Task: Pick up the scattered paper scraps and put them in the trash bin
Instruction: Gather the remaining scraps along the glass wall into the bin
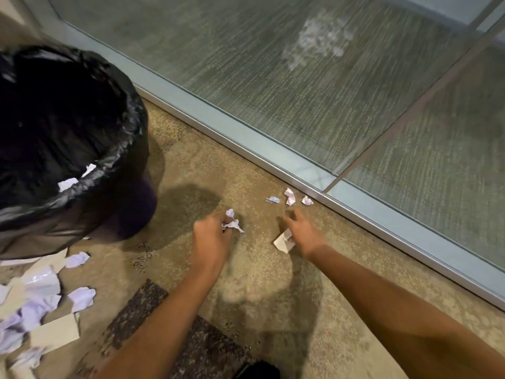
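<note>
Two hands, left hand point(210, 236) clutching crumpled scraps point(232, 224), right hand point(300, 231) pinching folded scrap point(282, 242), three loose scraps point(290, 196) beyond

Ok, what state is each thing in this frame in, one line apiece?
Trash bin: open, black-lined, paper inside.
Left hand: grips crumpled scraps.
Right hand: pinches flat scrap, fingers stretched forward.
Three scraps: loose on carpet by the glass wall.
Scrap pile: loose beside the bin.

The trash bin point(68, 138) stands left of both hands, three paper scraps point(290, 196) lying beyond them by the glass wall point(300, 91)
</note>
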Demonstrator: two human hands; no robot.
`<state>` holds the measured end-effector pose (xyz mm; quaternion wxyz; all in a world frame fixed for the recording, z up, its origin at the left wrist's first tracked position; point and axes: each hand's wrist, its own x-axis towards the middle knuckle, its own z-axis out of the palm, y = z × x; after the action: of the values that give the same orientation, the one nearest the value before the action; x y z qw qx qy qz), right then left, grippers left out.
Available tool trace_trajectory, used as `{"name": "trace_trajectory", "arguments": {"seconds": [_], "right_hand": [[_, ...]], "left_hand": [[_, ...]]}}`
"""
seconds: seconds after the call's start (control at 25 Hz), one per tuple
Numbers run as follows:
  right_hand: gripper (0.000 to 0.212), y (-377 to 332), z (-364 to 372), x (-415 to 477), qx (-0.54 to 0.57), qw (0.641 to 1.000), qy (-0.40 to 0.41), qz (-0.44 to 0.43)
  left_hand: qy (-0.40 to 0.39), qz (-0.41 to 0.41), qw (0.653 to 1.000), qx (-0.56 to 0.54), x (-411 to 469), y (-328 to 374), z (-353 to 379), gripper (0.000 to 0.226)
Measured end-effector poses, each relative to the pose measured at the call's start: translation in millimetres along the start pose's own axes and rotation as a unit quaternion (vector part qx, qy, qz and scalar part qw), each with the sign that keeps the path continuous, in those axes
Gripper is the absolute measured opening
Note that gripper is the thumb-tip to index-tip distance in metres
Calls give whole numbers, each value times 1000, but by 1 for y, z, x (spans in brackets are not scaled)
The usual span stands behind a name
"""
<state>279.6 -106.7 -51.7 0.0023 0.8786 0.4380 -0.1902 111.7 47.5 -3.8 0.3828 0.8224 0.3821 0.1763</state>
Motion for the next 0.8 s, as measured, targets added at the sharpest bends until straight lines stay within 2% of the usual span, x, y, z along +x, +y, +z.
{"name": "trace_trajectory", "arguments": {"seconds": [0.08,0.12,0.2,0.28,0.36,0.48,0.56,0.64,0.68,0.8], "right_hand": [[15,-2,-4,-9,-25,999,25,-14],[11,-8,-9,-12,2,1000,25,-6],[15,-24,-24,-20,73,993,84,44],[24,-52,-50,-26,202,960,188,57],[25,-92,-88,-32,304,908,283,46],[29,-162,-149,-37,421,841,339,-19],[32,-208,-179,-31,439,822,356,-68],[29,-258,-201,-20,430,823,352,-116],[25,-280,-208,-12,414,830,349,-135],[23,-327,-219,9,332,884,288,-162]], "left_hand": [[4,4,1000,-3,-9,6,-15,9],[7,7,1000,-3,-14,8,-23,10],[18,4,1000,-2,-22,15,-41,9],[46,-8,999,0,-29,28,-67,11],[100,0,995,-30,-32,48,-100,13],[212,51,972,-91,-30,78,-163,16],[275,51,955,-99,-20,85,-207,15],[327,23,944,-38,-6,77,-249,15],[323,-2,946,6,3,69,-266,17],[184,-145,969,77,28,41,-300,22]]}}
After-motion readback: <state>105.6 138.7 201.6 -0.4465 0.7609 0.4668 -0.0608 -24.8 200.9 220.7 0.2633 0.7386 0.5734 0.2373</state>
